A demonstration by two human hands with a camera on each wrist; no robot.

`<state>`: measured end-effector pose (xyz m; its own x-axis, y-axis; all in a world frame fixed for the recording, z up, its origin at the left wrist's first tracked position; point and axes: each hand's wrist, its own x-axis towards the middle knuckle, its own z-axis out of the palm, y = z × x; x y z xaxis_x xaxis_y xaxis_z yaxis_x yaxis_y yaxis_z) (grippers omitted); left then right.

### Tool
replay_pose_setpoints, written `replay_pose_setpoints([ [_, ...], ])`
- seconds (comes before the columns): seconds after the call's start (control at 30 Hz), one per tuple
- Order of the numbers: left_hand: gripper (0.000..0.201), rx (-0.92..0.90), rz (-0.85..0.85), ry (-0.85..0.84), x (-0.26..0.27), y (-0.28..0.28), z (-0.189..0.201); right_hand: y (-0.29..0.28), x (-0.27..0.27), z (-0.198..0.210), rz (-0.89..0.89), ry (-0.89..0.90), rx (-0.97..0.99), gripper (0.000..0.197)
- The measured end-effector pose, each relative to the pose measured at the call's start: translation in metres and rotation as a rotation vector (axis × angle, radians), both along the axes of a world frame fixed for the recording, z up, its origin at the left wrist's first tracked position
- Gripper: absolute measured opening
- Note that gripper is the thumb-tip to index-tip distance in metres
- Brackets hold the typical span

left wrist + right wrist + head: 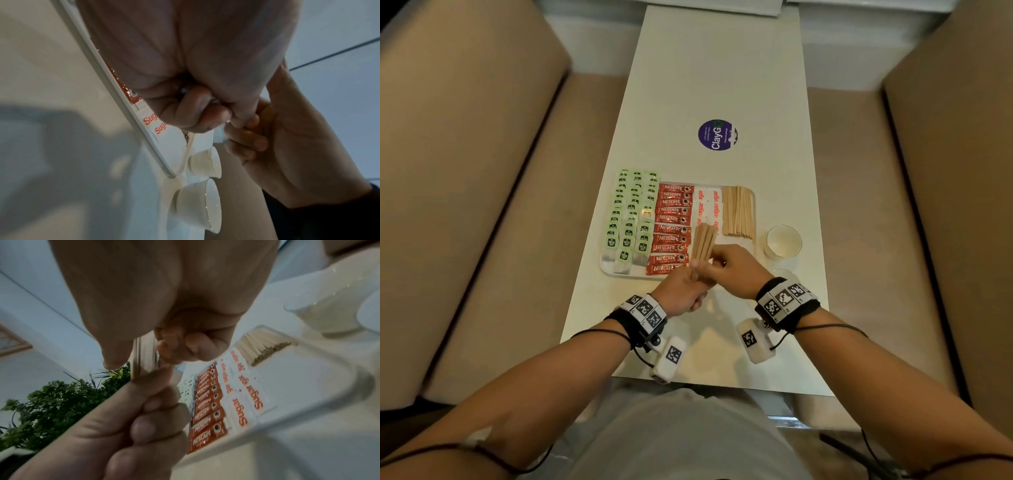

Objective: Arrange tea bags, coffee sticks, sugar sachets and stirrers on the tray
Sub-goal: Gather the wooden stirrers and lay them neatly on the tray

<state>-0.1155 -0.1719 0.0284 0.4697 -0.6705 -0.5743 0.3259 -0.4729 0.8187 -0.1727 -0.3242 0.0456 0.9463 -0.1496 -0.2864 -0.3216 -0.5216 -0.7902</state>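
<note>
1. The left hand (pixel 681 289) has its fingers curled tight round the lower end of a bundle of thin pale wooden stirrers (pixel 703 244), held at the near edge of the tray.
2. The right hand (pixel 734 270) meets it from the right, thumb and fingers pinched on the same bundle just above the left fist.
3. The bundle tilts away over the white rectangular plastic tray (pixel 608 269), above the white sugar sachets with red lettering (pixel 709 205).
4. On the tray, left to right: green-tagged tea bags (pixel 630 219) in rows, red Nescafe coffee sticks (pixel 673 226) in a column, the sachets, then a flat pile of wooden stirrers (pixel 738 212) at the far right.
5. A white ceramic cup (pixel 784 241) stands just beside the tray's right edge on the pale long table (pixel 722 75).
6. A round purple sticker (pixel 717 134) lies beyond the tray.
</note>
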Motion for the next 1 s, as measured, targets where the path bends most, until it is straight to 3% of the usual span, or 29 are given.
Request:
replay_pose_setpoints([
  [0.13, 0.006, 0.027, -0.108, 0.018, 0.006, -0.005, -0.009, 0.006, 0.007, -0.010, -0.038, 0.014, 0.042, 0.038],
  [0.33, 0.027, 0.086, -0.314, 0.002, 0.022, -0.012, -0.025, 0.008, 0.015, -0.024, -0.144, 0.113, 0.136, 0.029],
  [0.47, 0.022, 0.115, -0.357, -0.054, 0.030, -0.019, -0.029, 0.002, 0.020, -0.034, -0.241, 0.152, 0.193, 0.025],
  [0.7, 0.040, 0.130, -0.350, -0.167, 0.057, -0.029, -0.038, -0.037, 0.037, -0.037, -0.301, 0.241, 0.112, 0.035],
  [0.83, 0.031, 0.213, -0.555, -0.546, 0.077, -0.019, -0.051, -0.071, 0.044, -0.041, -0.337, 0.352, 0.015, 0.050],
  [1.0, 0.015, 0.330, -0.810, -0.872, 0.084, -0.006, -0.067, -0.079, 0.043, -0.050, -0.325, 0.434, -0.038, 0.036],
])
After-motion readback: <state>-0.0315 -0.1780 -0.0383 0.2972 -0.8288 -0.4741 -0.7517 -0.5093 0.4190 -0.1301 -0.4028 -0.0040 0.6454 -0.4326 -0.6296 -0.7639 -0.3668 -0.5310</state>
